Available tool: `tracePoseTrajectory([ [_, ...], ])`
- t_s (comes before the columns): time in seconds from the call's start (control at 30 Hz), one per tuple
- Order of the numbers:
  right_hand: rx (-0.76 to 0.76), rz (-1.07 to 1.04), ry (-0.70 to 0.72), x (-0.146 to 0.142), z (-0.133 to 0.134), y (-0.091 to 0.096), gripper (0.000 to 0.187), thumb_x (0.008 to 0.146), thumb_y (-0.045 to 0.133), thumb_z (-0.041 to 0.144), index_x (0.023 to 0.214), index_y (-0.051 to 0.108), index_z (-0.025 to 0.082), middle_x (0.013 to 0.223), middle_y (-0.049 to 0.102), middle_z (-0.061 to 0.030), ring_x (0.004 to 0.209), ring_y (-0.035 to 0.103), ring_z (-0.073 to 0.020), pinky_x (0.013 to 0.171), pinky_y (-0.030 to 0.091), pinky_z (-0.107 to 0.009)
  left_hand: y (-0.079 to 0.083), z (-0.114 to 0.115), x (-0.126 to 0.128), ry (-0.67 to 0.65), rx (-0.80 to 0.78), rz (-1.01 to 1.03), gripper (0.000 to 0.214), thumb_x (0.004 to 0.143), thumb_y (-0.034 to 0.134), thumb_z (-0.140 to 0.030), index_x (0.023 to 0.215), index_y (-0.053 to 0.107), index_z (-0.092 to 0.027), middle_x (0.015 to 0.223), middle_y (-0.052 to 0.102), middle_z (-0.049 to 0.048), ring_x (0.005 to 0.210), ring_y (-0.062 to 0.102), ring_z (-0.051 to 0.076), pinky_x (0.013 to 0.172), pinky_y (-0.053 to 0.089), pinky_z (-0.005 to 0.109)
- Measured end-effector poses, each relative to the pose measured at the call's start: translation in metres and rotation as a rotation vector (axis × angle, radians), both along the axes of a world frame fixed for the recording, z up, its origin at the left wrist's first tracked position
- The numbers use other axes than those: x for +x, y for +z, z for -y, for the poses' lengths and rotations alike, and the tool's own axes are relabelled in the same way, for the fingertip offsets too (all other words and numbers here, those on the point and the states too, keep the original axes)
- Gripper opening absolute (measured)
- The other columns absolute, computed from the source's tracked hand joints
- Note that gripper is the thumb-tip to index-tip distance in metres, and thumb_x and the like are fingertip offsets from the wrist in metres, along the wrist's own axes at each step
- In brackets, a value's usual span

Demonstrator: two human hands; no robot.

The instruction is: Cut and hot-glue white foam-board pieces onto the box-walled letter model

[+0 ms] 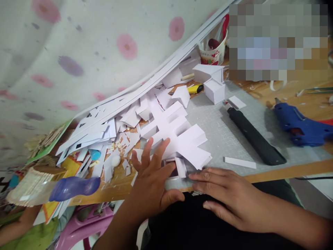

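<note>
A white folded paper model (166, 126) with several box-like arms lies on the grey cutting mat (215, 121). My left hand (151, 170) reaches over its near side, fingers spread and fingertips at the white paper; whether each one touches cannot be made out. Below the model, a small open white box piece (181, 167) sits beside my left index finger. My right hand (229, 194) is at the table's front edge, its fingers stretched out close to the model's near right corner and holding nothing. A white paper strip (240, 162) lies flat to the right of the model.
On the mat's right are a long black tool (256, 137) and a blue glue gun (301, 125). A yellow cutter (195, 89), a paper box (214, 91) and a printed cup (213, 50) stand farther back. Paper scraps and a purple-blue bottle (74, 189) crowd the left.
</note>
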State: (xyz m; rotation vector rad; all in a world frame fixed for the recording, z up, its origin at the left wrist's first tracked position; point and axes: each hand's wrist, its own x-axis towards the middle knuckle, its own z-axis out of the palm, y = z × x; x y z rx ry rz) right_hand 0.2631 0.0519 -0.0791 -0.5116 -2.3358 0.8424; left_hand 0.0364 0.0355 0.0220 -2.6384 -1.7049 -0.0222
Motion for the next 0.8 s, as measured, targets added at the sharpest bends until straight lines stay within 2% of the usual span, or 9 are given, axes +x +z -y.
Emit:
tracePoseTrajectory([
  [0.3, 0.033, 0.002, -0.024, -0.002, 0.003, -0.001, 0.032, 0.091, 0.052, 0.026, 0.122, 0.056, 0.021, 0.131, 0.059, -0.0067, 0.118, 0.056, -0.0186, 0.106, 0.040, -0.039, -0.003, 0.004, -0.001, 0.019, 0.010, 0.002, 0.076, 0.076, 0.019, -0.080, 0.089, 0.066, -0.021, 0.152, 0.030, 0.0111, 0.141, 0.006, 0.041, 0.105, -0.011, 0.063],
  [0.4, 0.047, 0.008, -0.037, -0.004, 0.004, -0.001, 0.031, 0.090, 0.053, 0.026, 0.121, 0.056, 0.021, 0.129, 0.061, -0.0070, 0.116, 0.057, -0.0198, 0.104, 0.041, -0.040, -0.005, 0.005, -0.001, 0.034, -0.009, -0.016, 0.073, 0.074, 0.030, -0.081, 0.089, 0.066, -0.019, 0.154, 0.026, 0.0126, 0.140, 0.006, 0.043, 0.103, -0.011, 0.067],
  [0.5, 0.064, -0.006, -0.051, -0.006, 0.005, -0.001, 0.031, 0.089, 0.054, 0.023, 0.120, 0.056, 0.020, 0.123, 0.064, -0.0084, 0.112, 0.060, -0.0205, 0.103, 0.043, -0.042, -0.005, 0.010, -0.004, 0.026, -0.007, 0.017, 0.066, 0.073, 0.043, -0.077, 0.099, 0.065, -0.021, 0.152, 0.028, 0.0140, 0.138, 0.010, 0.046, 0.099, -0.005, 0.074],
  [0.57, 0.078, -0.040, -0.068, -0.007, 0.006, -0.001, 0.031, 0.089, 0.054, 0.021, 0.120, 0.056, 0.018, 0.116, 0.067, -0.0099, 0.107, 0.062, -0.0208, 0.101, 0.044, -0.042, -0.006, 0.015, -0.010, 0.008, 0.060, 0.102, 0.056, 0.078, 0.048, -0.070, 0.106, 0.063, -0.024, 0.146, 0.036, 0.0141, 0.137, 0.017, 0.045, 0.098, 0.001, 0.075],
  [0.67, 0.074, -0.141, -0.092, -0.009, 0.008, 0.000, 0.025, 0.088, 0.055, 0.016, 0.113, 0.058, 0.018, 0.102, 0.070, -0.0090, 0.096, 0.065, -0.0198, 0.094, 0.048, -0.040, -0.008, 0.024, -0.023, -0.007, 0.255, 0.301, 0.030, 0.084, 0.055, -0.045, 0.103, 0.062, -0.024, 0.127, 0.051, 0.0129, 0.131, 0.033, 0.040, 0.101, 0.018, 0.069],
  [0.73, 0.046, -0.217, -0.098, -0.009, 0.009, 0.003, 0.018, 0.087, 0.055, 0.012, 0.102, 0.061, 0.020, 0.090, 0.071, -0.0067, 0.084, 0.066, -0.0181, 0.082, 0.052, -0.035, -0.012, 0.030, -0.034, 0.008, 0.378, 0.403, 0.016, 0.081, 0.059, -0.027, 0.097, 0.062, -0.022, 0.114, 0.055, 0.0107, 0.123, 0.043, 0.035, 0.100, 0.029, 0.062],
  [0.8, 0.025, -0.264, -0.127, -0.005, 0.009, 0.007, 0.015, 0.087, 0.055, 0.010, 0.094, 0.063, 0.020, 0.079, 0.070, -0.0049, 0.074, 0.065, -0.0168, 0.069, 0.053, -0.030, -0.019, 0.037, -0.045, 0.038, 0.470, 0.460, 0.017, 0.078, 0.062, -0.015, 0.093, 0.061, -0.022, 0.106, 0.057, 0.0084, 0.116, 0.050, 0.031, 0.098, 0.036, 0.057],
])
